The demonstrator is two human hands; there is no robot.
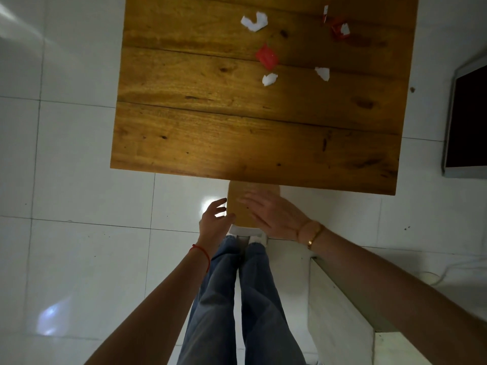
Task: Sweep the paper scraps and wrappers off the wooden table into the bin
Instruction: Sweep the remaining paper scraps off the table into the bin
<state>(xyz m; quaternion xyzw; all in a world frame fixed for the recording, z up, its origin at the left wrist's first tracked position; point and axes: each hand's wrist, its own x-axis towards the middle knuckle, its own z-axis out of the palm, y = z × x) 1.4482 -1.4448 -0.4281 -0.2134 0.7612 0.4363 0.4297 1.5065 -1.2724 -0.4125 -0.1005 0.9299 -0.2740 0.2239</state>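
The wooden table (210, 143) fills the upper view. On its far half lie several scraps: a large white paper piece (254, 21), a red wrapper (267, 57), two small white scraps (269, 79) (323, 73), and a red-and-white wrapper (340, 29) at the far right. Just below the table's near edge stands a tan rounded container (246, 206) with a white base; I cannot tell if it is the bin. My left hand (214, 222) has spread fingers and touches its left side. My right hand (274, 216) lies flat on its right side.
A white-framed dark panel (466, 119) leans on the floor at the right. A white low block (340, 312) sits at the lower right beside my jeans-clad legs (250, 299). White floor tiles (79, 159) surround the table on the left and near sides.
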